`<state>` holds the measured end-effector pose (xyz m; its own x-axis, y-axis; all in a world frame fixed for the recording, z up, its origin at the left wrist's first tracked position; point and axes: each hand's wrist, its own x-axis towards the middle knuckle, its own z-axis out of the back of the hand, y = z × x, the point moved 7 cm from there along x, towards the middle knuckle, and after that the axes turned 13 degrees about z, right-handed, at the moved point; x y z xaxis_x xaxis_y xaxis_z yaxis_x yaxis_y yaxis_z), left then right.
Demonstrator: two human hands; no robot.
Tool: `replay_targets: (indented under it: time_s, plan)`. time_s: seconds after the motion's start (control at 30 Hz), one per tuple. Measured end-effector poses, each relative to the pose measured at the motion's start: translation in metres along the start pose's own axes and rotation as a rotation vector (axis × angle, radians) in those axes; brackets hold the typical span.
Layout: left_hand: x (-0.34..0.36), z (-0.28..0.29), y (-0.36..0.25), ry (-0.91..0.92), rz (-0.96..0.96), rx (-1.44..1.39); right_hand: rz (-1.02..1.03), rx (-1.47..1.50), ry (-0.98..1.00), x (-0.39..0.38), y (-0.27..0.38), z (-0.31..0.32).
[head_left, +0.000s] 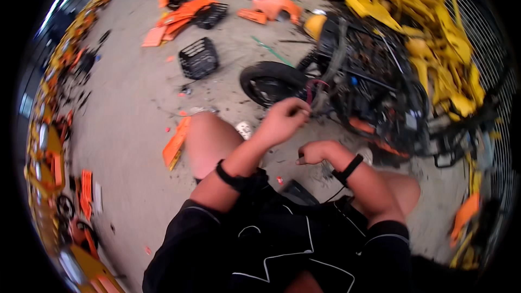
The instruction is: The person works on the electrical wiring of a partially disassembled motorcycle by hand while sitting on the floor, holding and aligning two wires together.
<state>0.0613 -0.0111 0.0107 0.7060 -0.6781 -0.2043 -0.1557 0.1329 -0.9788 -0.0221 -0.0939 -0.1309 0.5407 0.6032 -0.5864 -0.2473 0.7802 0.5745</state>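
My left hand point(285, 122) is raised in front of a stripped scooter point(374, 76) lying on its side. Its fingers are curled in, close to a thin reddish cable point(310, 92) by the black wheel point(271, 83); whether they grip anything is hidden. Nearer to me and further right, my right hand point(317, 152) is also closed, knuckles up, apart from the frame. Motion blur hides what it pinches, if anything. Black cables and metal parts of the scooter lie exposed on the side facing me. Each wrist wears a black band.
Yellow body panels point(429, 49) are heaped behind the scooter along a ribbed wall. Two black baskets point(199, 58) and orange panels point(176, 19) lie on the concrete floor point(130, 103). An orange-yellow piece point(176, 141) rests by my left knee. Yellow scooters point(46, 157) line the left side.
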Motion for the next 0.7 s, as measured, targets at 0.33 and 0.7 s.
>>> replay_targets:
  time_s: [0.33,0.7]
  plan:
    - [0.015,-0.025,-0.03,0.055,0.038,0.087,0.122,0.369,-1.233,-0.203,0.058,0.137]
    - [0.019,-0.057,-0.045,0.03,-0.214,0.28,0.103,0.193,-1.221,-0.219,0.094,0.178]
